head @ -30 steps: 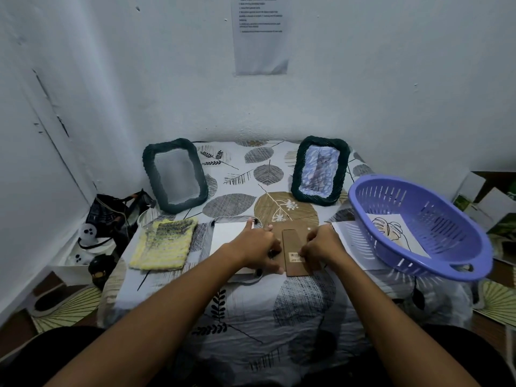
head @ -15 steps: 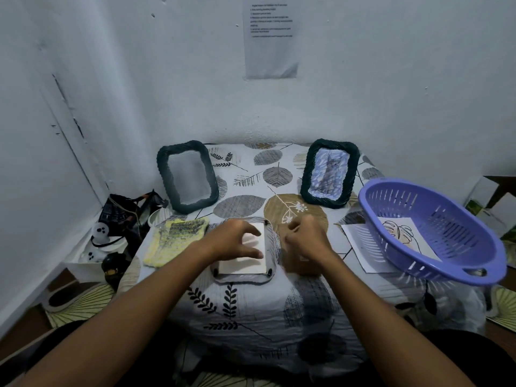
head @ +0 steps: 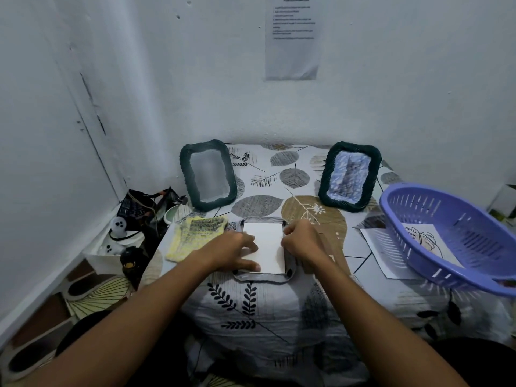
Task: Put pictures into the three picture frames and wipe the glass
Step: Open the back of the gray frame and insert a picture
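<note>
A frame [head: 262, 272] is laid face down on the table [head: 279, 317], near its front edge, and a white sheet [head: 265, 247] is seen lying in its back. The left hand [head: 231, 254] is placed on the left part of this sheet, with the fingers spread and nearly straight, pressing it flat. The right hand [head: 300, 241] is held at the right edge of the same frame with the fingers curled; it cannot be told whether something is pinched by them. Just right of the frame, under the right wrist, a brown backing board [head: 332, 247] is partly seen. To the left of the frame a yellow cloth [head: 195, 236] is lying flat. Behind the frame, two dark green frames are stood upright near the wall: the left one [head: 208, 174] is without a clear picture, the right one [head: 349, 177] is filled with a bluish picture. Far right of the lying frame a purple basket [head: 418, 216] is tilted, and a leaf drawing [head: 427, 241] is kept inside it.
</note>
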A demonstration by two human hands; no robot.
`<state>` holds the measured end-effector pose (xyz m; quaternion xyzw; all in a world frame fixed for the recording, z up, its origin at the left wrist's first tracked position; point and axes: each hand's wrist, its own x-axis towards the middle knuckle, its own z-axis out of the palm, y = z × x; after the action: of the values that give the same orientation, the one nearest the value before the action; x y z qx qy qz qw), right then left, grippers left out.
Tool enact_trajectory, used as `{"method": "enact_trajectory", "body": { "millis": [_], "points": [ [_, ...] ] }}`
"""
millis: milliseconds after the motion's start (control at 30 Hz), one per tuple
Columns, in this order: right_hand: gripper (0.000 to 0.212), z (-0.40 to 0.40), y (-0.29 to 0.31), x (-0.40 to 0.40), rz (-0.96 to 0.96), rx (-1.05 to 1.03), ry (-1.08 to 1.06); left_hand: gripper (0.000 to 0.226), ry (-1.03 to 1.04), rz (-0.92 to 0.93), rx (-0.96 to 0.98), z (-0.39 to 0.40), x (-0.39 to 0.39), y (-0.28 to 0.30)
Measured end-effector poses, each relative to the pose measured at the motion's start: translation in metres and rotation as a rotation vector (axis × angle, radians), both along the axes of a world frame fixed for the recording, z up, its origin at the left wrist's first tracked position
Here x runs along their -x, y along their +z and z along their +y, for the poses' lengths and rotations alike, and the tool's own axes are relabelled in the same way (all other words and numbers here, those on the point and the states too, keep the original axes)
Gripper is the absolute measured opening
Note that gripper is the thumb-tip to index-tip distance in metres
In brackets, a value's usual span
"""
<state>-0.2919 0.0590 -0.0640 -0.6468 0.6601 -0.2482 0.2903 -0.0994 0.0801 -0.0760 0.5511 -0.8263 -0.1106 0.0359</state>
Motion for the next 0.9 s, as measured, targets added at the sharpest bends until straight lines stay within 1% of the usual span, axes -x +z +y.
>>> {"method": "enact_trajectory", "body": {
  "millis": [100, 200, 267, 300, 433, 633, 733, 900],
  "points": [
    [0.019, 0.000, 0.000, 0.001, -0.136, 0.000, -0.063, 0.067, 0.007, 0.008, 0.000, 0.000, -0.001, -0.002],
    [0.016, 0.000, 0.001, 0.003, -0.372, -0.065, -0.118, 0.067, 0.012, 0.011, 0.004, 0.001, -0.001, -0.003],
    [0.021, 0.001, 0.002, 0.003, -0.492, -0.126, -0.143, 0.067, 0.010, 0.007, 0.004, 0.001, -0.001, -0.002],
    [0.023, 0.001, 0.003, 0.002, -0.498, -0.145, -0.145, 0.067, 0.008, 0.005, 0.003, 0.001, -0.001, -0.002],
    [0.025, 0.002, 0.004, 0.000, -0.383, -0.162, -0.124, 0.067, 0.006, 0.011, -0.002, 0.002, 0.000, 0.000],
    [0.016, -0.003, 0.005, -0.003, -0.230, -0.143, -0.117, 0.069, 0.018, 0.026, -0.011, 0.002, 0.000, -0.001],
    [0.017, -0.005, 0.004, -0.003, -0.165, -0.124, -0.107, 0.067, 0.029, 0.048, -0.021, 0.003, 0.001, -0.001],
    [0.021, -0.004, 0.004, -0.008, -0.143, -0.102, -0.091, 0.068, 0.030, 0.053, -0.021, 0.004, 0.002, 0.001]
  ]
}}
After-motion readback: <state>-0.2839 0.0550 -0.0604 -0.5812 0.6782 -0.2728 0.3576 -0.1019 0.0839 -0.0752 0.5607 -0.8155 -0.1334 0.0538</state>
